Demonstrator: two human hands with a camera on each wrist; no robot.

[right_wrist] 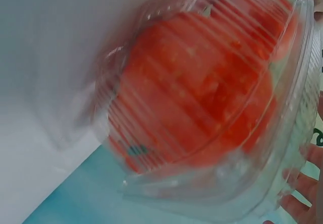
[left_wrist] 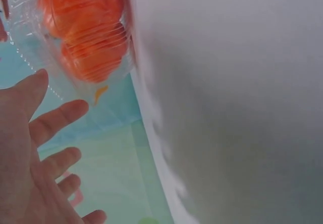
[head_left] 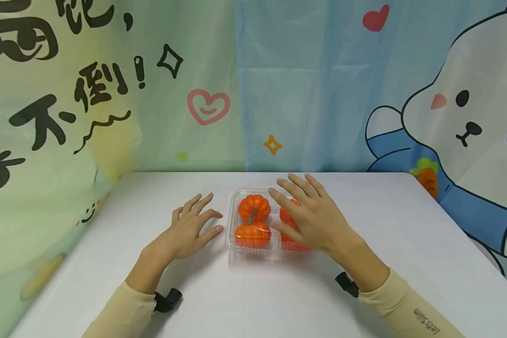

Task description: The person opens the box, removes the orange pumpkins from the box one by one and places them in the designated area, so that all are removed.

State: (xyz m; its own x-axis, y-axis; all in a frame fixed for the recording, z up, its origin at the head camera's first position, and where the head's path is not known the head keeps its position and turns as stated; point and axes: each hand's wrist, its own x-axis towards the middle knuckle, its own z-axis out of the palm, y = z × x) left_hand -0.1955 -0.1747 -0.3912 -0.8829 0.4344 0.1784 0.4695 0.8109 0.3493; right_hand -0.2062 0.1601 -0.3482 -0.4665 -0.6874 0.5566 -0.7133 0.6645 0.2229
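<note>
A clear ribbed plastic box (head_left: pixel 276 252) stands on the table, holding several small orange pumpkins (head_left: pixel 254 234); one shows a green stem. My left hand (head_left: pixel 188 232) hovers just left of the box, its fingers spread and apart from it. Over the box's right side is my right hand (head_left: pixel 310 218), fingers extended, hiding part of the pumpkins there. In the left wrist view, a gap separates the left fingertips (left_wrist: pixel 75 108) from the pumpkins. The right wrist view has the right fingers (right_wrist: pixel 305 186) beyond the box's rim; whether they touch it I cannot tell.
The white table (head_left: pixel 253 300) ends at a printed curtain (head_left: pixel 287 94) behind. Small black devices are strapped at the left wrist (head_left: pixel 167 300) and the right wrist (head_left: pixel 347 284).
</note>
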